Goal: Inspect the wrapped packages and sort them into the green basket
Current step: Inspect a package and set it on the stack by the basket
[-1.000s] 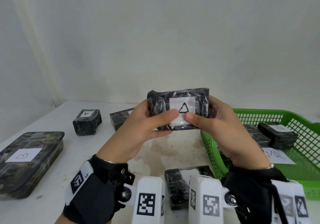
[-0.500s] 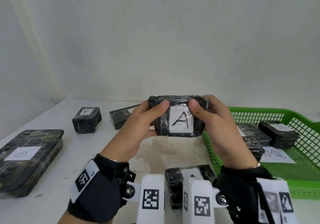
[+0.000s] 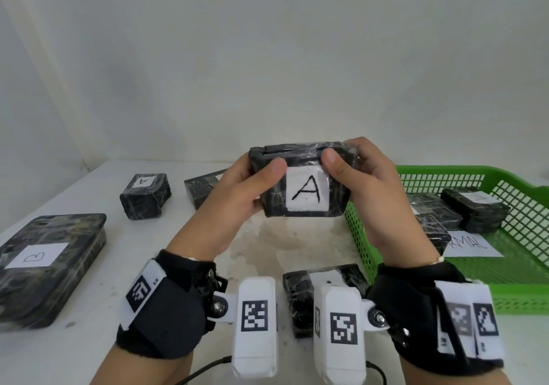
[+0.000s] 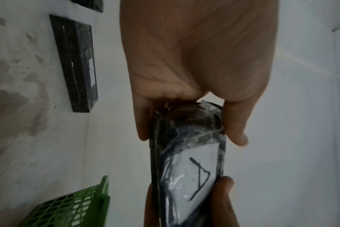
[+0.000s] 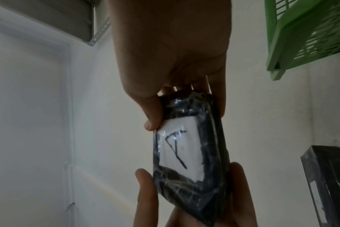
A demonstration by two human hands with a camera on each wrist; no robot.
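Both hands hold one black film-wrapped package (image 3: 303, 194) up over the table. Its white label marked A faces me in the head view. My left hand (image 3: 252, 182) grips its left end, thumb on the front. My right hand (image 3: 350, 173) grips the right end the same way. In the wrist views another face of the package (image 4: 186, 161) (image 5: 190, 153) shows a label with a triangle. The green basket (image 3: 445, 173) stands to the right of the package, holding two wrapped packages (image 3: 472, 212) and a paper sheet (image 3: 472, 245).
On the white table lie a small package marked A (image 3: 145, 196), a large flat package marked B (image 3: 44, 265), a package behind my left hand (image 3: 202, 188) and one near my wrists (image 3: 300, 295). A wall stands close behind the table.
Both hands have turned the package over: the triangle label faced me a second ago, and the A label faces me now. The package stays at about the same height.
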